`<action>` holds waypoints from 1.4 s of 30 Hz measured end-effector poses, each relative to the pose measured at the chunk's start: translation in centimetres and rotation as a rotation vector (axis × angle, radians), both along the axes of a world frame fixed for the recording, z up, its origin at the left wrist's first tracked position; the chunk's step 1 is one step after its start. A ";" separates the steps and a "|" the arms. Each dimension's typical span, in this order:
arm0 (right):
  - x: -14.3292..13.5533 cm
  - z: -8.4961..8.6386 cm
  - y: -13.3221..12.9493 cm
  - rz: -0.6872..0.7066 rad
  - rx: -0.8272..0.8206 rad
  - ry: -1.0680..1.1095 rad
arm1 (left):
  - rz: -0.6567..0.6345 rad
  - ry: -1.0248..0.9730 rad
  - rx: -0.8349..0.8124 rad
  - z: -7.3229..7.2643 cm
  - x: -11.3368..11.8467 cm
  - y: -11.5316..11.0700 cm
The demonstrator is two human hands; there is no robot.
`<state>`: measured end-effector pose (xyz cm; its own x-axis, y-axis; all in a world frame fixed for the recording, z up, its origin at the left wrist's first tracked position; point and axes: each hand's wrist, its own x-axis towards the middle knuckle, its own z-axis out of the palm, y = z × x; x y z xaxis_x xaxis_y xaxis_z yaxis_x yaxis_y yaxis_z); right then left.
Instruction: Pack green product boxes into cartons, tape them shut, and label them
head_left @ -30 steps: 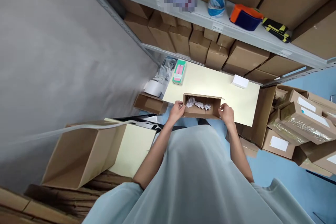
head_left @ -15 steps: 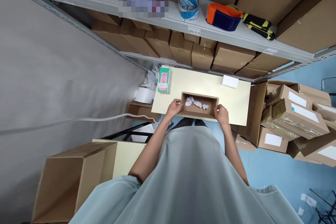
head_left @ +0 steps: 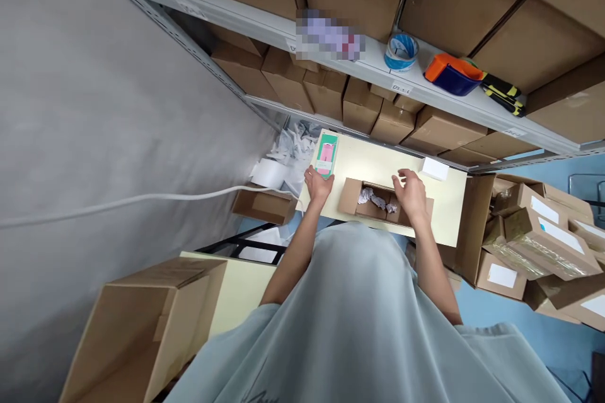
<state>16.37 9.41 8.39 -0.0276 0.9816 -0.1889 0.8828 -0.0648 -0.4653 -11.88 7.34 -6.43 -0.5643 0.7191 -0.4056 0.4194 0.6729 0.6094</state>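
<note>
My left hand has its thumb and fingers around the near end of a green box with a pink front, which lies at the table's left side. Above the right part of an open cardboard carton hovers my right hand, fingers apart and holding nothing. Inside the carton lie crumpled pieces of white paper. Its end flaps are folded outward, and my right hand hides part of its right side. A small white box sits near the table's far right corner.
A shelf holds a blue tape roll, an orange and dark blue tool and black-yellow cutters. Taped cartons are piled at right. A large open carton stands at left; a white cable crosses there.
My left hand has left the carton and reached the green box. My right hand has lifted off the carton's right end and opened. The carton's end flaps now lie outward. The view has shifted.
</note>
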 end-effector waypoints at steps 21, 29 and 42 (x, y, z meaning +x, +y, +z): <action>-3.8 2.7 0.4 0.121 0.077 0.161 | -0.255 0.022 -0.019 5.7 -3.0 3.5; 1.6 10.1 -3.0 0.150 0.244 0.167 | -0.729 -0.043 0.461 17.4 -0.4 -1.9; 8.6 0.6 -8.5 0.149 -0.233 0.031 | -1.158 -0.029 0.209 12.0 7.3 -5.0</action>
